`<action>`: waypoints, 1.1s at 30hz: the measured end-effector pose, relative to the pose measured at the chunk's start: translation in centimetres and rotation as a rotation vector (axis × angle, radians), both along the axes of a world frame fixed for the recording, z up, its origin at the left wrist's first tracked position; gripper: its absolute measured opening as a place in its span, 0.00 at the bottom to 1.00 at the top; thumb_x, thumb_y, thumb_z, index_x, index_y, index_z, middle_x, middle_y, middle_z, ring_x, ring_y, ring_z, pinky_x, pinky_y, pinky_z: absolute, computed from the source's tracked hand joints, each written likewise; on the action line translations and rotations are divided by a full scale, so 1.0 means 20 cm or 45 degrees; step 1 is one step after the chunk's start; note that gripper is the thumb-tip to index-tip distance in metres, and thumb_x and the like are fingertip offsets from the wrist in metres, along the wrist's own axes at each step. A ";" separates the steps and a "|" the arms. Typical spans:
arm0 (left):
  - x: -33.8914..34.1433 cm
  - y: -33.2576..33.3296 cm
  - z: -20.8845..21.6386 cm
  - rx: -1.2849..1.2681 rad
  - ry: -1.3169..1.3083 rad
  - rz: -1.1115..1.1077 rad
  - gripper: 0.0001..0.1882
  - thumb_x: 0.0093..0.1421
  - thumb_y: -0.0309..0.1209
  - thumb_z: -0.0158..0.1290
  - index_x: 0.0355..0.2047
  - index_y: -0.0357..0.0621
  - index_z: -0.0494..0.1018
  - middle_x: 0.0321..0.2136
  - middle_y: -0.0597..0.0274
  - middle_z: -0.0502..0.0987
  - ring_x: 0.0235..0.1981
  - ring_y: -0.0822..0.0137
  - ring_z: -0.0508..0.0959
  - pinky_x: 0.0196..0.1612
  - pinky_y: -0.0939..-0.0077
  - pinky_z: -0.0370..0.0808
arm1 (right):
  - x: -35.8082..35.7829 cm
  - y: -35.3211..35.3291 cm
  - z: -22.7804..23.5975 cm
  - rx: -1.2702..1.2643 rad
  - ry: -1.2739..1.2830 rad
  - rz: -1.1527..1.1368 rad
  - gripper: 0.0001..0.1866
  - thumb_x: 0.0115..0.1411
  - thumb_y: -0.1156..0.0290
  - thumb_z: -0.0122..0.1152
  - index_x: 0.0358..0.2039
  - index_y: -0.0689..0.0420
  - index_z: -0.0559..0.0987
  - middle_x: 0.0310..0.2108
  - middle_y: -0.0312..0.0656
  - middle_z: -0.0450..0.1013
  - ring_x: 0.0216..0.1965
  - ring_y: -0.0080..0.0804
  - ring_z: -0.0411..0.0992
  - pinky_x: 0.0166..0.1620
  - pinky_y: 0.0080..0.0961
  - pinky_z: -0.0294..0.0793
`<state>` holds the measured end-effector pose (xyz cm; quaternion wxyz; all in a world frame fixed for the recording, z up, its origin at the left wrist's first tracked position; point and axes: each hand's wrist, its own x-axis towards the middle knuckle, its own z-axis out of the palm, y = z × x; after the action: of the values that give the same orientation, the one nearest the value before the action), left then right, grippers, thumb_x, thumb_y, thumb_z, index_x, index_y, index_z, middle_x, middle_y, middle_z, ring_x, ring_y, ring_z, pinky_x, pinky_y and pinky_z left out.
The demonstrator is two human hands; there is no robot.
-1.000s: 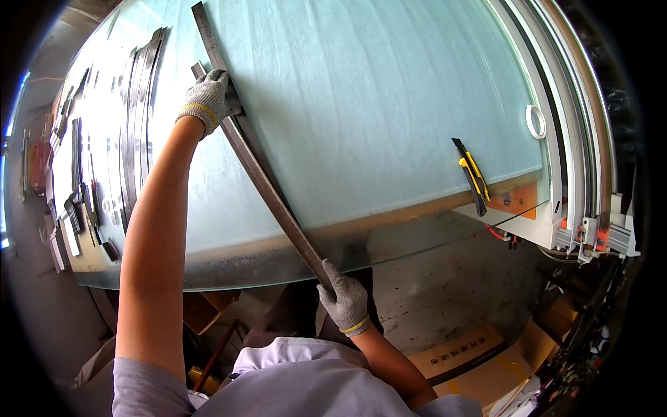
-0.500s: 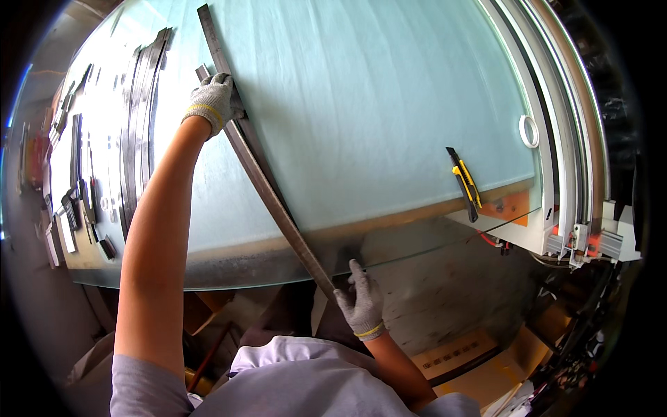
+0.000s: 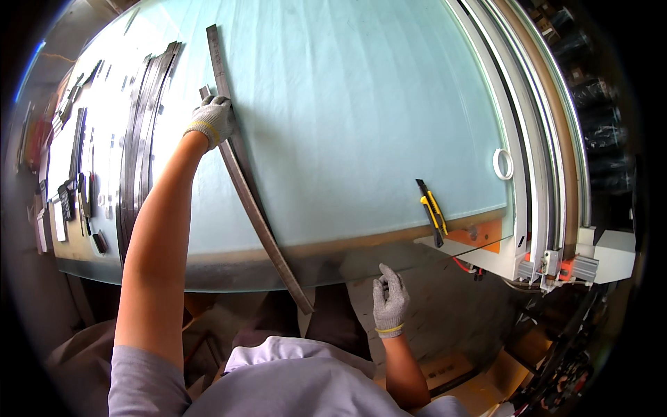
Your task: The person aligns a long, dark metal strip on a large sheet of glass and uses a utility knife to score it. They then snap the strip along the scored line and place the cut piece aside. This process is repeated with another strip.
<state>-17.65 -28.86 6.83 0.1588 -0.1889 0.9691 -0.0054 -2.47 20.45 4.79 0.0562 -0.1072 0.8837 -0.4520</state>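
Observation:
My left hand point(image 3: 211, 119), in a grey knit glove with a yellow band, is closed on a long dark flat strip point(image 3: 253, 215). That strip slants across the pale blue-green tabletop point(image 3: 361, 132), its near end jutting past the front edge. A second dark flat strip point(image 3: 217, 62) crosses beside it, extending further away; part of it is hidden by the glove. My right hand point(image 3: 390, 303), gloved alike, hovers off the table's front edge, fingers slightly curled and apart, holding nothing. A yellow and black utility knife point(image 3: 432, 213) lies on the table ahead of it.
Several more dark strips point(image 3: 142, 125) lie side by side at left, with small tools point(image 3: 83, 198) beyond them. A white ring point(image 3: 503, 164) rests near the right side, next to a long metal rail point(image 3: 538, 139). Cardboard boxes point(image 3: 511, 375) stand below at right.
My right hand has come away from the strip's near end, moving right. My left hand keeps its grip on the strip. The whole view has shifted a little.

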 end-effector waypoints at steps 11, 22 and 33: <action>0.02 -0.06 -0.16 -0.027 0.212 0.127 0.22 0.63 0.38 0.52 0.57 0.52 0.73 0.62 0.59 0.71 0.68 0.49 0.62 0.66 0.50 0.62 | -0.40 0.28 0.04 0.127 0.134 0.008 0.18 0.58 0.79 0.64 0.50 0.58 0.79 0.31 0.40 0.70 0.27 0.29 0.70 0.31 0.25 0.73; 0.24 0.21 -0.05 0.096 0.755 0.330 0.33 0.55 0.36 0.62 0.61 0.43 0.68 0.63 0.47 0.66 0.60 0.44 0.70 0.61 0.57 0.69 | -0.77 0.46 -0.07 0.571 0.239 -0.063 0.29 0.60 0.62 0.64 0.60 0.59 0.71 0.56 0.55 0.69 0.54 0.57 0.69 0.57 0.47 0.70; 0.99 0.53 -0.15 0.408 0.713 0.402 0.37 0.49 0.32 0.67 0.60 0.40 0.68 0.59 0.50 0.71 0.51 0.48 0.77 0.54 0.59 0.75 | -0.81 0.24 -0.06 0.925 0.109 -0.093 0.33 0.42 0.64 0.79 0.49 0.61 0.77 0.43 0.56 0.72 0.45 0.56 0.73 0.50 0.45 0.75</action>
<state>2.21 -18.23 3.77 -0.0863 -0.3030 0.9225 0.2232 -18.64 25.31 3.53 0.0374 -0.0674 0.9914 -0.1055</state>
